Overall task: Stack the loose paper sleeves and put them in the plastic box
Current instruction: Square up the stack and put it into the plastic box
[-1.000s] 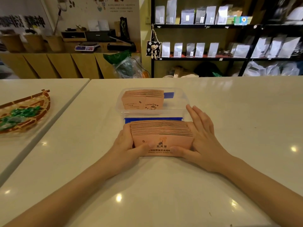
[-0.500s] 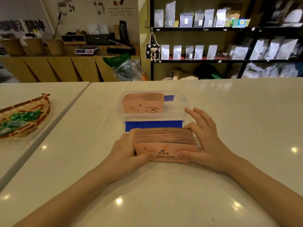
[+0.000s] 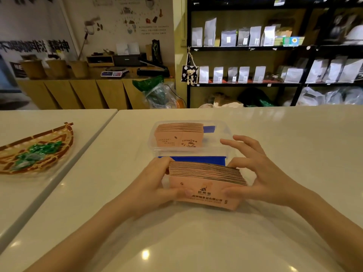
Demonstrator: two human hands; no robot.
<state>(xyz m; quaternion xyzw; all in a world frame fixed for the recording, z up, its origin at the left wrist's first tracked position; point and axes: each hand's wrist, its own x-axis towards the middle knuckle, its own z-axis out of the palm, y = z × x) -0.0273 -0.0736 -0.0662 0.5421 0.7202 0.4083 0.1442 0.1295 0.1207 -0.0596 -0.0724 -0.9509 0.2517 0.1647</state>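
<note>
A thick stack of pink paper sleeves [image 3: 206, 183] stands on edge just in front of the clear plastic box [image 3: 222, 134]. My left hand [image 3: 155, 183] grips the stack's left end and my right hand [image 3: 253, 173] grips its right end, thumbs pressed on the printed front face. The stack is tilted, its right side lower. Inside the box another batch of pink sleeves [image 3: 179, 134] stands upright against the left wall. A blue lid [image 3: 198, 159] lies between the box and the held stack.
A woven basket [image 3: 37, 148] with green wrapped items sits on the adjoining table at left. The white table [image 3: 294, 144] stretches to the right and front. Shelves of bags and a wooden counter stand far behind.
Both hands closed around the stack and lifted it slightly off the table, tilting it. My right hand's fingers curled from flat to gripping.
</note>
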